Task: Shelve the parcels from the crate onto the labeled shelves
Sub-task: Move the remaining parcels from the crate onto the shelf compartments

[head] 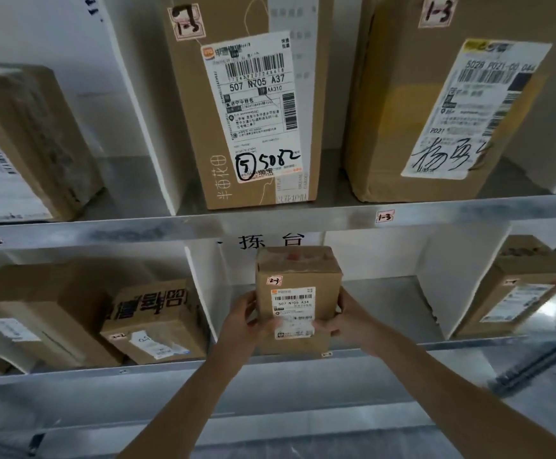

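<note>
Small parcel (298, 299) is held upright at the front of the lower shelf (402, 351), in the middle bay | its sides are gripped by left hand (245, 318) and right hand (339, 318), so it cannot tip | 2-3 tag (274, 280) is faced outward, likely for reading.

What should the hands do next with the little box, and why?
Probably slide the small box a little deeper into the middle compartment and let go. The left hand and right hand grip its sides, its tag reads 2-3, and it stands upright at the front edge of the lower shelf.
</note>
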